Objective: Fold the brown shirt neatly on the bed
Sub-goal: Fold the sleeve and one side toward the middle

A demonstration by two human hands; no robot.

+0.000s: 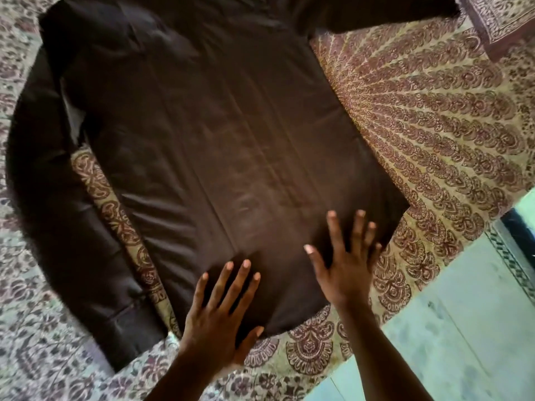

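The brown shirt (208, 146) lies spread flat on the bed, its hem nearest me and its collar end at the top of the view. One long sleeve (49, 227) curves down the left side; the other sleeve (376, 13) stretches out to the upper right. My left hand (223, 311) rests palm down, fingers spread, on the hem. My right hand (347, 264) lies flat with fingers apart on the hem's right part. Neither hand grips the cloth.
The bed is covered by a patterned cream and maroon sheet (434, 125). A pillow (498, 21) in similar print lies at the top right corner. The bed's edge runs diagonally at the lower right, with pale green floor (451, 342) beyond it.
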